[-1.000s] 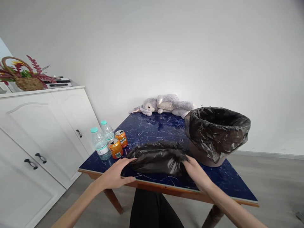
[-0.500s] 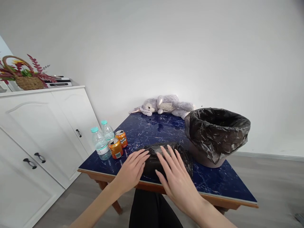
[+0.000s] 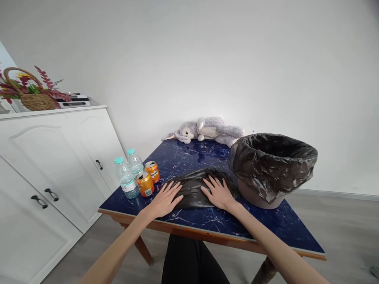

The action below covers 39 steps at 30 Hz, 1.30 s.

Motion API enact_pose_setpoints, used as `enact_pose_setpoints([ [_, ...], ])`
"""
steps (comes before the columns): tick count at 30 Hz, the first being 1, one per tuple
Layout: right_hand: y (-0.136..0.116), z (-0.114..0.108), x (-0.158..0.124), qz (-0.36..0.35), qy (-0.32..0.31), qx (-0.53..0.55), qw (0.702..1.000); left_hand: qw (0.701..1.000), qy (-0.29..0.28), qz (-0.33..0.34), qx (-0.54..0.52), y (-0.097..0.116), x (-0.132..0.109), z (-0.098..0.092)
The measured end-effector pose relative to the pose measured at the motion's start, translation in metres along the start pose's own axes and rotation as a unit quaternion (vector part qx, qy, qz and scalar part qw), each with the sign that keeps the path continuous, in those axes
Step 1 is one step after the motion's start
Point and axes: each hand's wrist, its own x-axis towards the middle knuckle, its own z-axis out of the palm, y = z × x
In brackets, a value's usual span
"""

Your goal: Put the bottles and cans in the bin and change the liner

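Note:
A black plastic garbage bag (image 3: pixel 194 189) lies flattened and wrinkled on the blue marbled table (image 3: pixel 204 224). On its left end rests my left hand (image 3: pixel 166 200), palm down with the fingers spread. My right hand (image 3: pixel 219 192) lies flat on the bag's right part, fingers apart. Just right of that hand stands a trash bin (image 3: pixel 257 197), lined with another black bag (image 3: pixel 272 173) folded over its rim. Beyond my left hand are two orange soda cans (image 3: pixel 145 184) (image 3: pixel 152 172), both with opened tops.
Two clear bottles with teal caps (image 3: pixel 126 182) (image 3: pixel 135 161) stand at the table's left edge. A grey plush rabbit (image 3: pixel 204 129) lies against the wall at the back. On the left, a white cabinet (image 3: pixel 59 157) carries a flower basket (image 3: pixel 38 101).
Both hands have moved apart and down onto the bag, the left one leftward and the right one slightly right. The bag now lies flatter and farther from the table's front edge.

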Motion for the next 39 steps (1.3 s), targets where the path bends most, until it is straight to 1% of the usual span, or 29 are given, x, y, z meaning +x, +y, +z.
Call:
enact_pose_setpoints([
  [4, 0.011, -0.001, -0.001, -0.016, 0.001, 0.006, 1.0, 1.0, 0.007, 0.001, -0.006, 0.005, -0.012, -0.008],
  [7, 0.01, -0.005, -0.006, -0.026, 0.016, 0.007, 1.0, 0.998, 0.064, -0.001, 0.004, 0.01, -0.029, -0.012],
  [9, 0.002, -0.011, -0.014, -0.03, 0.037, 0.003, 0.999, 0.995, 0.102, -0.016, 0.015, 0.012, -0.046, -0.013],
  [11, -0.011, -0.018, -0.027, -0.048, 0.064, 0.002, 0.997, 0.992, 0.118, -0.026, 0.024, 0.013, -0.063, -0.013],
  [13, -0.028, -0.025, -0.044, -0.102, 0.081, 0.017, 0.991, 0.991, 0.126, -0.019, 0.037, 0.015, -0.08, -0.015],
  [15, -0.047, -0.028, -0.061, -0.179, 0.073, 0.043, 0.98, 0.989, 0.137, 0.012, 0.054, 0.022, -0.092, -0.021],
  [17, -0.065, -0.027, -0.077, -0.241, 0.046, 0.065, 0.967, 0.985, 0.146, 0.065, 0.061, 0.036, -0.1, -0.031],
  [19, -0.082, -0.023, -0.09, -0.27, 0.029, 0.085, 0.959, 0.978, 0.153, 0.132, 0.055, 0.055, -0.104, -0.044],
  [21, -0.095, -0.018, -0.1, -0.274, 0.023, 0.126, 0.953, 0.967, 0.167, 0.188, 0.039, 0.076, -0.106, -0.057],
  [23, -0.106, -0.017, -0.109, -0.252, 0.019, 0.21, 0.945, 0.954, 0.203, 0.217, 0.025, 0.095, -0.108, -0.065],
  [24, -0.11, -0.018, -0.113, -0.226, 0.015, 0.272, 0.935, 0.948, 0.23, 0.22, 0.02, 0.103, -0.11, -0.068],
  [25, -0.113, -0.021, -0.116, -0.187, 0.012, 0.343, 0.921, 0.94, 0.263, 0.216, 0.016, 0.108, -0.111, -0.069],
  [26, -0.115, -0.024, -0.118, -0.134, 0.008, 0.418, 0.898, 0.931, 0.299, 0.207, 0.014, 0.112, -0.111, -0.069],
  [27, -0.115, -0.029, -0.119, -0.069, 0.004, 0.494, 0.867, 0.922, 0.332, 0.197, 0.013, 0.115, -0.111, -0.069],
  [28, -0.113, -0.033, -0.118, 0.001, 0.0, 0.566, 0.825, 0.917, 0.354, 0.186, 0.013, 0.116, -0.109, -0.067],
  [29, -0.11, -0.039, -0.115, 0.067, -0.006, 0.628, 0.775, 0.917, 0.359, 0.176, 0.016, 0.116, -0.107, -0.066],
  [30, -0.106, -0.043, -0.111, 0.119, -0.014, 0.679, 0.725, 0.922, 0.348, 0.169, 0.019, 0.116, -0.102, -0.064],
  [31, -0.1, -0.047, -0.105, 0.153, -0.025, 0.716, 0.681, 0.933, 0.32, 0.164, 0.023, 0.115, -0.096, -0.062],
  [32, -0.093, -0.051, -0.097, 0.17, -0.04, 0.735, 0.656, 0.946, 0.279, 0.162, 0.027, 0.114, -0.088, -0.06],
  [33, -0.085, -0.053, -0.089, 0.173, -0.056, 0.737, 0.651, 0.959, 0.233, 0.161, 0.031, 0.113, -0.079, -0.057],
  [34, -0.077, -0.054, -0.08, 0.168, -0.072, 0.727, 0.662, 0.968, 0.19, 0.159, 0.033, 0.111, -0.07, -0.054],
  [36, -0.06, -0.054, -0.065, 0.158, -0.086, 0.691, 0.7, 0.979, 0.125, 0.155, 0.035, 0.106, -0.053, -0.047],
  [38, -0.045, -0.053, -0.056, 0.162, -0.06, 0.659, 0.732, 0.984, 0.091, 0.151, 0.029, 0.1, -0.04, -0.039],
  [39, -0.04, -0.053, -0.056, 0.17, -0.033, 0.649, 0.74, 0.985, 0.08, 0.149, 0.027, 0.098, -0.036, -0.035],
])
